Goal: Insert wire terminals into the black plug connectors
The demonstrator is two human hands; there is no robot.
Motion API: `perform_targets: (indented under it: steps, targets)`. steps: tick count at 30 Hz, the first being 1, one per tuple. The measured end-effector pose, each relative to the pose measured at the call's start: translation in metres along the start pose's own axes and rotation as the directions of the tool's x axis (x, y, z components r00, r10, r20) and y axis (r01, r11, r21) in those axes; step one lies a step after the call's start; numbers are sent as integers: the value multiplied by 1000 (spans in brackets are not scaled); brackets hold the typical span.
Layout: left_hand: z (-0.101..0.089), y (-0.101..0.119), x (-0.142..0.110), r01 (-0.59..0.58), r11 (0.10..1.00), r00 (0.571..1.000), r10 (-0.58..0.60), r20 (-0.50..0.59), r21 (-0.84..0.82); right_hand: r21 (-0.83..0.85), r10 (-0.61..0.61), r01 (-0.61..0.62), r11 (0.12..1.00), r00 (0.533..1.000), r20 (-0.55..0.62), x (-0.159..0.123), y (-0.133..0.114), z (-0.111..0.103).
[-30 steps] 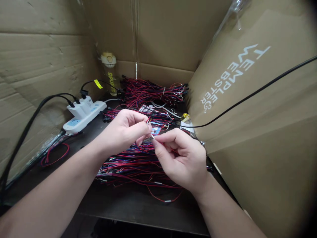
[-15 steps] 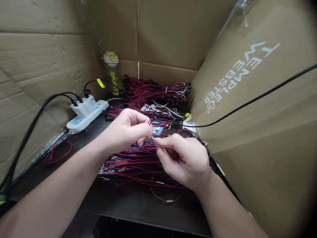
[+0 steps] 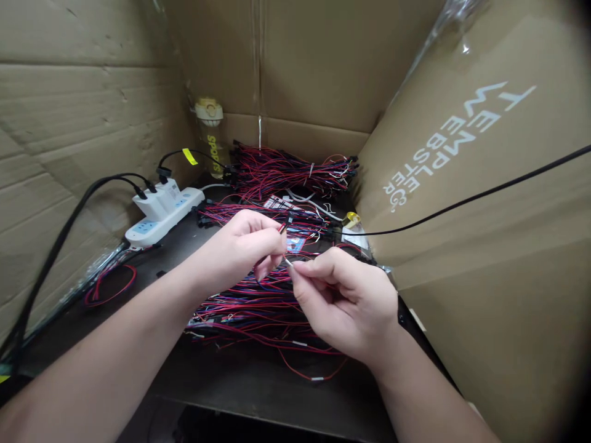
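Cardboard walls [image 3: 83, 117] close off our dark bench [image 3: 258, 381] on three sides, with a white power strip [image 3: 161, 212] at left and tied bundles of red-and-black leads [image 3: 286, 169] at the back. Both our hands meet above the loose wire pile [image 3: 258, 307]. Our left hand [image 3: 235, 246] pinches a red-black wire [image 3: 281, 227] near its end; its long axis runs up and away to the right, toward a small dark connector. Our right hand [image 3: 346, 301] is closed, thumb and forefinger clamped on a thin pale tip [image 3: 289, 263] just beside the left fingertips. We judge this the mating or sleeving step on one lead. Next move calls for fine alignment of the two ends along one axis; whether they already touch we cannot tell.
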State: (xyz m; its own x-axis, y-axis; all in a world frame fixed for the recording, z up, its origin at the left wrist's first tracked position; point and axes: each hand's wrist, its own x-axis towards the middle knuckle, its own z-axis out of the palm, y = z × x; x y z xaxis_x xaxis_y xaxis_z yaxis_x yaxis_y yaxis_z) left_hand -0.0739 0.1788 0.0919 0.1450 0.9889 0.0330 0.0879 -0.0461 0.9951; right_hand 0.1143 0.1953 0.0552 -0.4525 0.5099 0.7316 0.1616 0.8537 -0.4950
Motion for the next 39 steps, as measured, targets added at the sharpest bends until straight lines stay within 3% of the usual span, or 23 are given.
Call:
perform_targets:
  steps: [8, 12, 18, 27, 39]
  targets:
    - [-3, -2, -3, -4, 973, 990, 36, 135, -233, 244, 176, -183, 953, 983, 48, -1, -8, 2]
    - [-2, 1, -3, 49, 975, 987, -14, 162, -215, 343, 269, -283, 896, 959, 89, 4, -11, 1]
    - [-3, 0, -5, 65, 985, 982, -34, 188, -162, 384, 300, -331, 862, 944, 139, 8, -13, 0]
    - [-4, -2, -7, -49, 999, 994, 47, 98, 12, 390, 344, -354, 850, 934, 97, 8, -15, -1]
    - [1, 1, -8, -117, 991, 992, 115, 43, 65, 465, 362, -362, 808, 927, 93, 8, -13, -2]
